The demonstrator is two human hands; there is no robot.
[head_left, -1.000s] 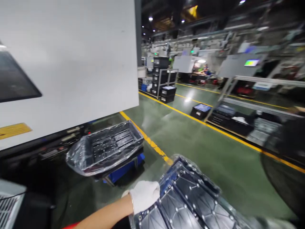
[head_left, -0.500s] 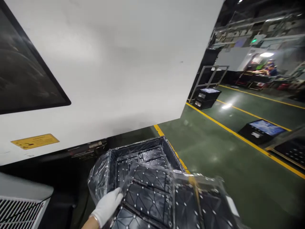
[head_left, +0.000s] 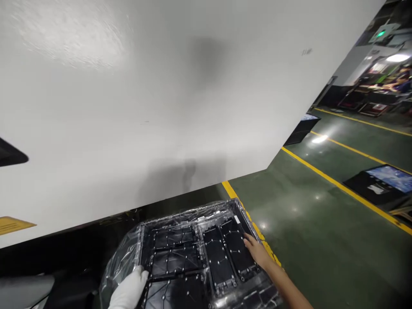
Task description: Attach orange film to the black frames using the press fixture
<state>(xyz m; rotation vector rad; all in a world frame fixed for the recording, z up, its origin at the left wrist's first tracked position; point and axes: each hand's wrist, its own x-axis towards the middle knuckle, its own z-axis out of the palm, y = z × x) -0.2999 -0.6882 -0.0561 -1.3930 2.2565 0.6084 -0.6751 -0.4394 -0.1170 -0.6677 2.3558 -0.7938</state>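
Note:
A clear plastic tray carrying several black ribbed panels lies inside a black crate lined with a clear plastic bag. My left hand, in a white glove, is closed at the tray's left edge, its fingertips partly hidden. On the other side, my bare right hand has its fingers closed on the tray's right edge, close to a panel with a small white label. The near part of the crate runs out of the picture.
A large white machine cabinet overhangs just beyond the crate. Yellow lines mark the green floor on the right. Black crates stand there, and a person sits at a lit bench farther off.
The tray of black panels, tilted over the crate's near side before, has moved forward and down into it. My right hand has come into view at its right edge.

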